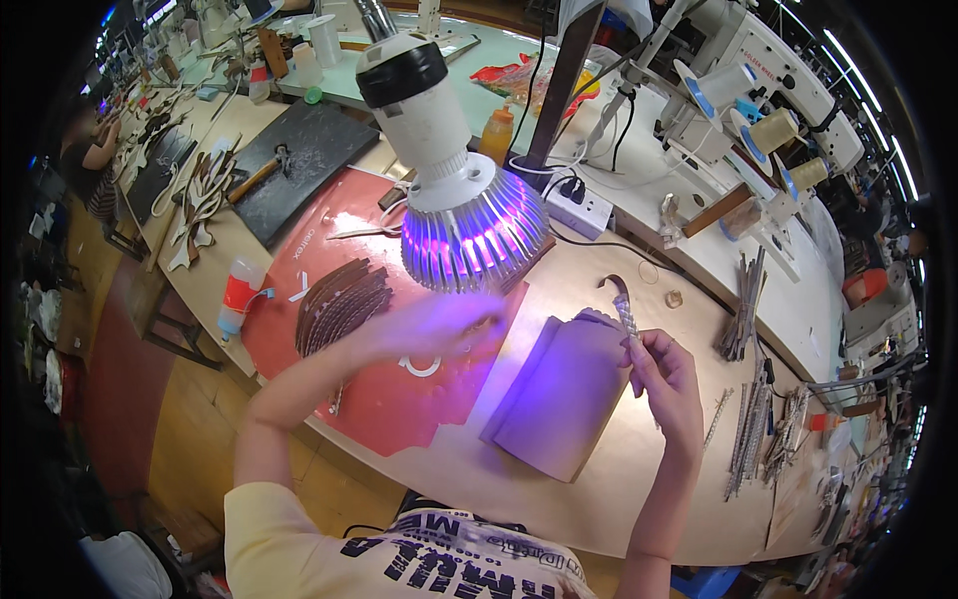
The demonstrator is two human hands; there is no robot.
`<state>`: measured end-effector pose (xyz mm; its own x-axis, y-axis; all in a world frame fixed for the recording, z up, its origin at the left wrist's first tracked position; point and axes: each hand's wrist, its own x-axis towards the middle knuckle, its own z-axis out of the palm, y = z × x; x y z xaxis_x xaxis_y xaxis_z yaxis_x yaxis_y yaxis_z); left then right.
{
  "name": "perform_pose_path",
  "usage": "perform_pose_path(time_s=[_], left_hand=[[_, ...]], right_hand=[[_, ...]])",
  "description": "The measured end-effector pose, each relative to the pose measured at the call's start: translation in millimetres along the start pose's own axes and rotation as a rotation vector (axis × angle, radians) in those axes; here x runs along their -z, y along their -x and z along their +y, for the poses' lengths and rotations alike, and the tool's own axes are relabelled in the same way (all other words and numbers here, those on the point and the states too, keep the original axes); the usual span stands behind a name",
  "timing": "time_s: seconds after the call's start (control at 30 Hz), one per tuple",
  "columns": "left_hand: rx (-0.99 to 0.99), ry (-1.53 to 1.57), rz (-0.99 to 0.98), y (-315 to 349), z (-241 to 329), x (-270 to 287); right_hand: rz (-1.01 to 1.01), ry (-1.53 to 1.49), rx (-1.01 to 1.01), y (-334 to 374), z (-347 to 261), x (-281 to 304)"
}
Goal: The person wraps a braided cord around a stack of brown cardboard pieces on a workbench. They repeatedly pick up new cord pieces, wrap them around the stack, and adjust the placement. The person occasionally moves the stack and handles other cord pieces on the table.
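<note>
In my right hand [667,377] is a narrow braided strip [625,305], pinched between the fingers and thumb. Its upper part stands up from my grip, and its brown end curls over to the left. My left hand [454,324] is smeared by motion beneath the glowing lamp [474,225], so its fingers cannot be made out. Between my two hands a tan curved block [569,399] rests on the table, with purple light falling on it. Just left of my left forearm lies a fan of dark brown strips [344,299] on a red sheet [399,419].
A black board [309,150] with a hammer [257,178] lies at the far left, near a red-and-white bottle [242,290]. Bundled braided strips [750,439] lie at the right. Behind them stand a power strip [579,208] and a sewing machine [773,75] with thread spools.
</note>
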<state>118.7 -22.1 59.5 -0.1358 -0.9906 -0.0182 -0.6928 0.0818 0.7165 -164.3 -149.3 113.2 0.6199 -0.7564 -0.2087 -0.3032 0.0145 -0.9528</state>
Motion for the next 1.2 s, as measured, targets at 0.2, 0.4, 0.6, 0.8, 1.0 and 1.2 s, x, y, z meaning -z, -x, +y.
perform_pose_path(time_s=[0.2, 0.4, 0.6, 0.8, 1.0, 1.2], left_hand=[[0.096, 0.924, 0.025, 58, 71, 22], [0.185, 1.095, 0.347, 48, 71, 23], [0.157, 1.115, 0.571, 47, 56, 3], [0.210, 0.916, 0.737, 47, 69, -7], [0.134, 0.756, 0.700, 46, 89, -3], [0.113, 1.231, 0.560, 28, 80, -7]], right_hand=[[-0.262, -0.227, 0.135, 12, -11, -23], [-0.530, -0.418, 0.029, 23, -17, -69], [-0.425, -0.344, 0.005, 17, -16, -82], [-0.387, -0.367, 0.029, 21, -15, -86], [-0.432, -0.424, 0.090, 30, -10, -104], [-0.535, -0.383, 0.016, 57, -30, -27]])
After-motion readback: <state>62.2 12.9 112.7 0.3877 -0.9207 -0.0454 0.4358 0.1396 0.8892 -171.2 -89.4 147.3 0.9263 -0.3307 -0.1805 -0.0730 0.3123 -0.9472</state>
